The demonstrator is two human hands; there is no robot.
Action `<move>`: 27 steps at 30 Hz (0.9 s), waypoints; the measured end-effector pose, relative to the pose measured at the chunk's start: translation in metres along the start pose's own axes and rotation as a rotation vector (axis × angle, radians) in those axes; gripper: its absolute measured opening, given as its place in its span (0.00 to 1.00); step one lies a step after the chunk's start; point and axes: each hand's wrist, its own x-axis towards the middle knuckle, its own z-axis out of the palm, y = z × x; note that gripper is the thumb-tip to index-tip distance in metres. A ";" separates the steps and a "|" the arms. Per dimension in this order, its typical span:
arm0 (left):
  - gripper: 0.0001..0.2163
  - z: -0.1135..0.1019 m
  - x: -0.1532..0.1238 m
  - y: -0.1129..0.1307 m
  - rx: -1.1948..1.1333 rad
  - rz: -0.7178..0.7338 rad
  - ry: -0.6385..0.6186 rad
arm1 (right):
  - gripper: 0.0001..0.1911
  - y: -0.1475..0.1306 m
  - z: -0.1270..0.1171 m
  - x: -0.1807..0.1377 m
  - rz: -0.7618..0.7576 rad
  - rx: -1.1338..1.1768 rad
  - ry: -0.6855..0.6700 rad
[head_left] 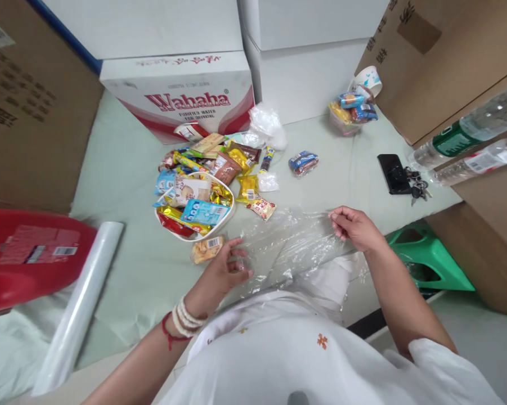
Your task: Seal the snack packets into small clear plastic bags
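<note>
A sheet of clear plastic film [287, 244] spreads between my two hands, low over the table's front edge and my lap. My right hand [354, 226] pinches its upper right corner between thumb and fingers. At the film's left end, my left hand [225, 269] curls loosely, with film showing between thumb and fingers. Just beyond that hand lies a wrapped pastry [207, 249]. Behind it, a white heart-shaped tray [233, 209] is heaped with packaged snacks, among them a light-blue packet [205, 212]. A small red-and-cream packet [262, 207] lies near the film.
More snack packets [225, 167] pile against a Wahaha carton [185, 101]. A blue packet [304, 162] lies alone; a filled clear tub [345, 125] stands farther back. At right are a black phone [392, 173], keys [418, 184] and bottles [456, 139]. A film roll [80, 304] lies left.
</note>
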 end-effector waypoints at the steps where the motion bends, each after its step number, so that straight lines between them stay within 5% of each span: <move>1: 0.37 0.000 -0.004 -0.004 0.152 0.087 0.079 | 0.21 -0.002 0.002 0.006 -0.019 -0.058 -0.001; 6: 0.26 0.005 -0.019 -0.012 0.782 0.712 0.582 | 0.15 0.000 0.017 0.021 -0.159 -0.320 -0.042; 8: 0.21 0.012 -0.015 -0.010 0.872 0.925 0.555 | 0.15 -0.001 0.022 0.022 -0.194 -0.358 -0.059; 10: 0.18 0.023 -0.003 -0.011 0.936 1.023 0.366 | 0.15 -0.001 0.023 0.024 -0.232 -0.397 -0.055; 13: 0.22 0.035 0.018 -0.022 1.068 0.912 0.155 | 0.15 0.002 0.011 0.032 -0.311 -0.510 -0.012; 16: 0.33 0.034 0.030 -0.041 1.182 0.742 0.144 | 0.15 0.006 -0.011 0.045 -0.355 -0.690 0.080; 20: 0.37 0.022 0.029 -0.057 1.235 0.713 0.139 | 0.14 -0.010 -0.019 0.056 -0.422 -1.066 0.211; 23: 0.40 0.019 0.026 -0.059 1.236 0.724 0.147 | 0.16 -0.043 0.018 0.062 -0.647 -1.251 0.212; 27: 0.41 0.021 0.027 -0.058 1.237 0.728 0.158 | 0.17 -0.092 0.108 0.091 -0.901 -1.401 -0.097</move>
